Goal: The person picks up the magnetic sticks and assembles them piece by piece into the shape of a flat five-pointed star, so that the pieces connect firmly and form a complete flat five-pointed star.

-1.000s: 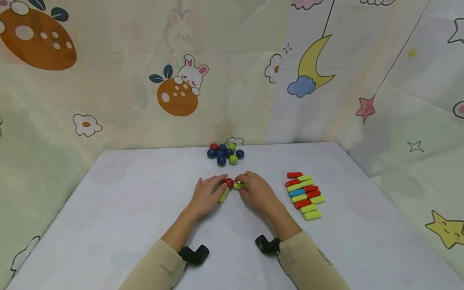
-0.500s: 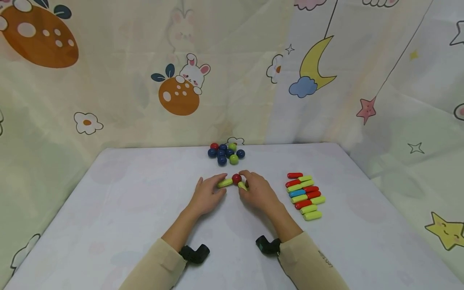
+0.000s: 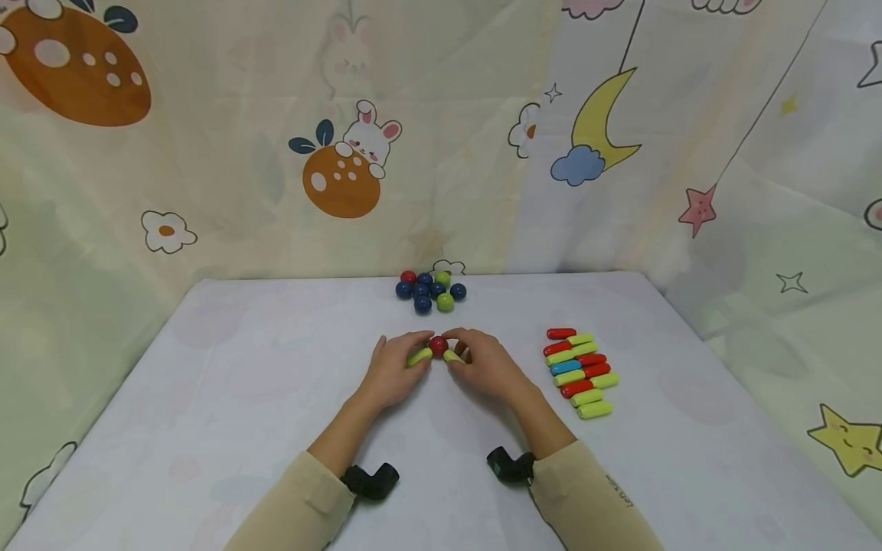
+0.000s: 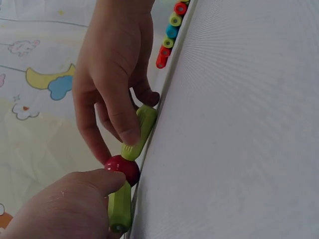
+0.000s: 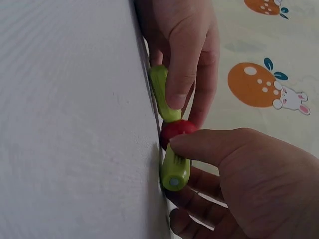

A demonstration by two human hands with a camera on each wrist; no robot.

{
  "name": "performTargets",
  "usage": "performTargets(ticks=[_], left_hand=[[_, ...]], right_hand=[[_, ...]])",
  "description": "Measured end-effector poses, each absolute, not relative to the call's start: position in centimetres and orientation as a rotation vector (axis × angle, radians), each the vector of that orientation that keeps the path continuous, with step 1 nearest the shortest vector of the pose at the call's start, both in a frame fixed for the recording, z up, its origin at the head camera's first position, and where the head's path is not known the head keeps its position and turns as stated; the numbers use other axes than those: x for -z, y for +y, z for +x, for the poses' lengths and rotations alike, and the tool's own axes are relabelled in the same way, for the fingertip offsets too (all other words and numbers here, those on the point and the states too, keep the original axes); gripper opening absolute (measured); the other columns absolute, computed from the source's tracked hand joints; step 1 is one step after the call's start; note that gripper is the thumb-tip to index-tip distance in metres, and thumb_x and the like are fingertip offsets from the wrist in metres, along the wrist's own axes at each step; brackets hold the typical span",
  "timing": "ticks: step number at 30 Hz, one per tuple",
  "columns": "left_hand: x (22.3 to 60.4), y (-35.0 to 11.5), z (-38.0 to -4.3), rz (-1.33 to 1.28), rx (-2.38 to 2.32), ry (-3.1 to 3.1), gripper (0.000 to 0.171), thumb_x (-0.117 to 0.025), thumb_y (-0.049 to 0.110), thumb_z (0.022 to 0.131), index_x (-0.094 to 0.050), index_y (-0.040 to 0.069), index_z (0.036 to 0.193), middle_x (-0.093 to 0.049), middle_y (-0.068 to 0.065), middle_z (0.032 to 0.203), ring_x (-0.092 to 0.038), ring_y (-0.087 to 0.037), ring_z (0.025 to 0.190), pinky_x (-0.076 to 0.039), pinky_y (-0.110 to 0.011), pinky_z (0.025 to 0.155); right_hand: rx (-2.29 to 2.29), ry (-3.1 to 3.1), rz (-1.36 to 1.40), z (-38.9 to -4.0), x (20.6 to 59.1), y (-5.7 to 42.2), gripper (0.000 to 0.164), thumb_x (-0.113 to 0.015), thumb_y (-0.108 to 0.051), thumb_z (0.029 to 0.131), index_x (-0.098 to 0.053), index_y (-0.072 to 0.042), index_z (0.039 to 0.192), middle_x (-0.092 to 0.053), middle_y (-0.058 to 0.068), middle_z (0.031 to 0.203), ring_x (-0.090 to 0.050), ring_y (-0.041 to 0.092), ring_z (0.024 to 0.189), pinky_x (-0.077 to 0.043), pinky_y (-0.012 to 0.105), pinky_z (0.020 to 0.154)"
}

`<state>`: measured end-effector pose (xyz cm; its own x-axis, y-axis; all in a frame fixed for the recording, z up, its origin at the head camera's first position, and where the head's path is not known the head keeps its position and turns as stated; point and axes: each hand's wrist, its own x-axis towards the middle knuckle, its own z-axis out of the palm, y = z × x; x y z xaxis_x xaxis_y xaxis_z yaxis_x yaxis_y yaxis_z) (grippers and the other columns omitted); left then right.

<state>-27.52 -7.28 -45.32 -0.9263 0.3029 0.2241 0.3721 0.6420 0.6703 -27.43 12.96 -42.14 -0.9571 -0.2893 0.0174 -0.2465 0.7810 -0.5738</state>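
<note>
A red ball [image 3: 438, 347] sits between two light-green rods, each touching it in the wrist views. My left hand [image 3: 394, 371] pinches the left rod [image 5: 160, 92] between thumb and fingers. On the other side my right hand [image 3: 488, 366] pinches the right rod [image 5: 175, 174], its thumb near the ball. The rod's outer end shows a small round grey spot in the right wrist view. Both forefingers reach round to the far side of the ball. Fingers hide parts of both rods in the head view.
Several blue, green and red balls [image 3: 423, 304] are clustered at the table's back edge. To the right lies a column of red, green and blue rods [image 3: 577, 376]. A printed cloth [image 3: 441, 176] hangs behind the white table [image 3: 207, 428].
The red ball shifted right, then back left between the hands. The left rod, earlier angled down from the ball, now lies in the left fingers against it. The forearms have hardly moved.
</note>
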Motion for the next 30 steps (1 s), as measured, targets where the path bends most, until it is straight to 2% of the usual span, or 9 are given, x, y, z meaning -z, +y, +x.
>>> performTargets(ticks=[5,8,11,18,26,30], left_hand=[[45.5,-7.3,-27.6,-0.553,1.181,-2.755,0.049,-0.068,0.02,0.098,-0.058,0.015,0.146,-0.067,-0.007,0.141,-0.051,-0.031,0.143,-0.011,-0.069,0.124],[45.6,-7.3,-27.7,-0.559,1.174,-2.743,0.047,-0.068,0.02,0.099,-0.059,0.015,0.145,-0.067,-0.006,0.141,-0.052,-0.031,0.142,-0.012,-0.069,0.124],[45.7,-7.2,-27.7,-0.562,1.162,-2.732,0.045,-0.069,0.019,0.098,-0.061,0.015,0.143,-0.067,-0.006,0.141,-0.053,-0.032,0.141,-0.013,-0.069,0.123],[45.5,-6.9,-27.6,-0.563,1.169,-2.73,0.042,-0.069,0.018,0.098,-0.064,0.016,0.14,-0.069,-0.007,0.138,-0.053,-0.033,0.139,-0.014,-0.069,0.123],[45.4,-7.0,-27.5,-0.572,1.159,-2.728,0.042,-0.069,0.019,0.098,-0.064,0.016,0.14,-0.069,-0.006,0.138,-0.054,-0.032,0.14,-0.014,-0.069,0.123],[45.6,-7.2,-27.4,-0.563,1.155,-2.725,0.042,-0.069,0.018,0.098,-0.064,0.015,0.14,-0.069,-0.006,0.137,-0.055,-0.032,0.139,-0.015,-0.068,0.123]], right_hand=[[1.039,2.848,-0.5,-27.8,42.4,12.9,0.039,-0.074,-0.018,0.095,-0.067,-0.021,0.133,-0.07,0.0,0.105,-0.061,0.018,0.091,-0.055,0.033,0.084],[1.135,2.839,-0.45,-28.2,42.5,13.0,0.029,-0.072,-0.02,0.097,-0.071,-0.02,0.127,-0.071,0.001,0.108,-0.063,0.018,0.095,-0.055,0.034,0.086],[1.238,2.843,-0.36,-28.8,42.4,13.2,0.027,-0.069,-0.022,0.099,-0.071,-0.016,0.126,-0.071,0.003,0.114,-0.064,0.021,0.102,-0.057,0.037,0.091],[1.309,2.955,-0.336,-31.2,42.6,13.4,0.038,-0.068,-0.016,0.098,-0.065,-0.011,0.136,-0.062,0.014,0.131,-0.066,0.028,0.11,-0.057,0.043,0.096],[1.088,3.074,-0.434,-34.1,42.8,12.6,0.046,-0.069,-0.009,0.095,-0.062,-0.014,0.14,-0.054,0.011,0.145,-0.065,0.026,0.105,-0.057,0.041,0.093],[0.914,3.106,-0.505,-35.0,42.7,12.1,0.044,-0.065,-0.009,0.098,-0.061,-0.014,0.142,-0.053,0.011,0.15,-0.064,0.029,0.121,-0.053,0.044,0.104]])
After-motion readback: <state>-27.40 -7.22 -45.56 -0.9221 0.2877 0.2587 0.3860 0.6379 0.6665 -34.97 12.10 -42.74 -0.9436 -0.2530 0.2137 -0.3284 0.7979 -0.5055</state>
